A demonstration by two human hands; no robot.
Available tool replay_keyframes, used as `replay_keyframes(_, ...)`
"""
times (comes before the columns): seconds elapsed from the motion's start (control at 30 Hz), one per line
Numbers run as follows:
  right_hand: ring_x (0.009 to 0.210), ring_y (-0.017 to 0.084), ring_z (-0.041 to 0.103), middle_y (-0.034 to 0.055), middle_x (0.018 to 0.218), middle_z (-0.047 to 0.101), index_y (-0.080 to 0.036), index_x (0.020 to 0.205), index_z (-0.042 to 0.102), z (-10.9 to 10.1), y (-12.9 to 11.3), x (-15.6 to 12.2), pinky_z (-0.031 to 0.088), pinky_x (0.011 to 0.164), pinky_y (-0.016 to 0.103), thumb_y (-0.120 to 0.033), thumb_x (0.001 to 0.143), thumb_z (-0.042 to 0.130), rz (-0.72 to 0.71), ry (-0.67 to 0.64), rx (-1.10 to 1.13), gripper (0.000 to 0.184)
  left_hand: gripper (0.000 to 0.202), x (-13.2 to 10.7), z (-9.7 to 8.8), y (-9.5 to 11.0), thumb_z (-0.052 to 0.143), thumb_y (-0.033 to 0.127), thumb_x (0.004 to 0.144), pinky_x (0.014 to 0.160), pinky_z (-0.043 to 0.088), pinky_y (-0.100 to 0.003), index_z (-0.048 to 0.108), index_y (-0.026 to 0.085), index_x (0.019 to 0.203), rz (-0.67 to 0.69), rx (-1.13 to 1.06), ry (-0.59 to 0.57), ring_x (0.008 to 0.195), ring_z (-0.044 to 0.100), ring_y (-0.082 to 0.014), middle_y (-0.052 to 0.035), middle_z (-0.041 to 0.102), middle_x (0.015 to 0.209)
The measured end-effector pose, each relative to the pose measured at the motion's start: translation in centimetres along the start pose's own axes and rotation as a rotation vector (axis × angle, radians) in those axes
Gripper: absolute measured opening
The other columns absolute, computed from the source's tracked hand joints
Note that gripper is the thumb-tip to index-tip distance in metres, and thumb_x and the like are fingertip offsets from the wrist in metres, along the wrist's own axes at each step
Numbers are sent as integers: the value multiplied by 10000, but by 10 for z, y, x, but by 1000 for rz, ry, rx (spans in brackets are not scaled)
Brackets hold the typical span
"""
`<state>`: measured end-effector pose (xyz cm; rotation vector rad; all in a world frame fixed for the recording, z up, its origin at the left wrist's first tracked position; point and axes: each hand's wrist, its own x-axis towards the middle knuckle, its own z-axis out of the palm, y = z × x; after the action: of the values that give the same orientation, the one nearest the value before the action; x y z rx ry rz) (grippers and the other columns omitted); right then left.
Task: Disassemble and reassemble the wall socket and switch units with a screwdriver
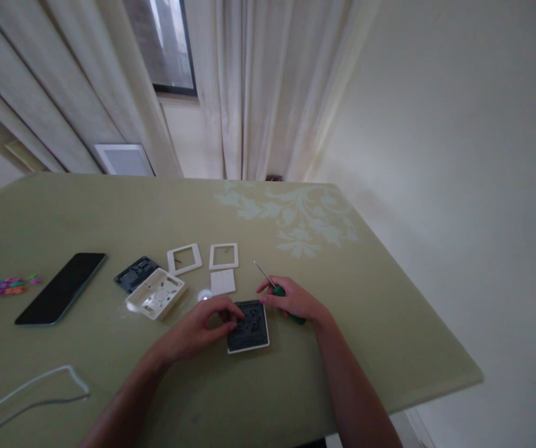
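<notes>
A dark square switch module (250, 328) with a white rim lies flat on the green table (109, 211) in front of me. My left hand (202, 328) rests on its left edge with the fingers curled onto it. My right hand (291, 300) is closed round a green-handled screwdriver (277, 289) and touches the module's upper right corner. The thin metal shaft points up and to the left, away from the module.
Two white square frames (184, 258) (223, 256), a white cover plate (223, 282), a white back box (156, 294) and a dark module (136, 273) lie behind my hands. A black phone (61, 287), coloured bits (12, 285) and a white cable (34, 389) are at the left.
</notes>
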<state>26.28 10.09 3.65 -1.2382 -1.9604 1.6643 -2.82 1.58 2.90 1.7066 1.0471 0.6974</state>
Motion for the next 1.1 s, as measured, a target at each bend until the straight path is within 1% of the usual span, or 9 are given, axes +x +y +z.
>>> replay_keyframes(0.23,539,71,539,-9,902,641,-198,1178,759,0,-1,0,460,443,200,-549,907,802,-1,-5,0,446,159,3,3,2,661,314,1030,907,556,-348,771,251,1128,23,20,46,990,697,-218,-49,762,1078)
replay_keyframes(0.33,560,76,538,-8,902,639,-201,1177,757,0,-3,0,464,448,194,-545,914,796,4,-2,-1,435,184,4,2,1,644,350,1053,913,554,-352,775,248,1132,36,45,59,1014,703,-226,-57,773,1076)
replay_keyframes(0.43,572,84,547,-7,895,650,-202,1177,756,0,-4,-1,473,455,196,-544,918,792,5,-5,-3,431,246,3,-3,3,575,374,1092,871,563,-343,775,239,1142,62,81,142,973,700,-217,-65,755,1051)
replay_keyframes(0.5,587,90,558,-6,896,657,-205,1177,760,0,-5,-1,477,461,197,-545,918,793,4,-2,-6,429,255,0,-6,5,638,411,1067,918,577,-368,760,263,1235,56,130,181,1043,698,-234,-77,738,1167)
replay_keyframes(0.53,592,91,561,-5,899,658,-207,1176,763,0,-5,-1,476,463,198,-546,916,795,4,1,-9,429,331,-2,-6,6,718,440,1022,981,580,-400,736,285,1315,45,161,177,1131,691,-258,-87,716,1273)
replay_keyframes(0.6,592,91,563,-4,906,656,-209,1176,769,0,-5,-2,476,466,203,-550,914,800,2,8,-14,431,649,-7,-5,7,884,469,884,1125,545,-487,649,327,1472,24,227,123,1325,629,-325,-105,636,1470)
replay_keyframes(0.63,587,90,562,-4,907,654,-209,1177,770,0,-5,-2,475,466,206,-552,914,801,1,9,-15,434,787,-9,-4,8,937,465,825,1175,519,-525,604,336,1526,17,255,94,1388,592,-354,-113,604,1522)
replay_keyframes(0.7,579,88,561,-4,911,652,-205,1181,769,0,-5,-2,477,465,210,-550,917,797,0,11,-13,435,891,-11,0,8,966,442,785,1213,493,-572,559,333,1570,6,301,58,1423,566,-380,-122,591,1542)
replay_keyframes(1.1,589,94,557,1,922,644,-203,1180,769,-1,-6,-3,468,476,217,-580,914,795,1,12,-23,462,736,-11,12,11,869,398,882,1147,551,-553,576,285,1548,169,547,132,1353,627,-379,-142,668,1500)
